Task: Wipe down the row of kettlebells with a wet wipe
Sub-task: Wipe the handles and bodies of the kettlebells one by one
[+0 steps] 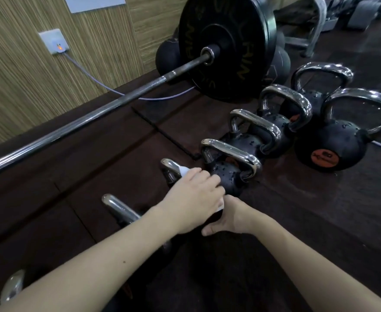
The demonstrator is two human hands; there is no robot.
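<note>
A row of black kettlebells with chrome handles runs from bottom left to upper right across the dark floor. My left hand (pixel 196 197) grips a white wet wipe (pixel 183 170) around the chrome handle (pixel 170 167) of one kettlebell in the middle of the row. My right hand (pixel 227 218) holds the black body of that same kettlebell, mostly hidden beneath both hands. Just beyond stands a wet kettlebell (pixel 227 170) with water drops on it, then two more (pixel 255 134) (pixel 285 109). Nearer me, another chrome handle (pixel 119 209) shows.
A loaded barbell (pixel 108 106) with a large black plate (pixel 226 46) lies along the wood-panel wall. A big kettlebell with an orange label (pixel 333 149) stands right of the row. A wall socket (pixel 54 41) with a grey cable is at the left.
</note>
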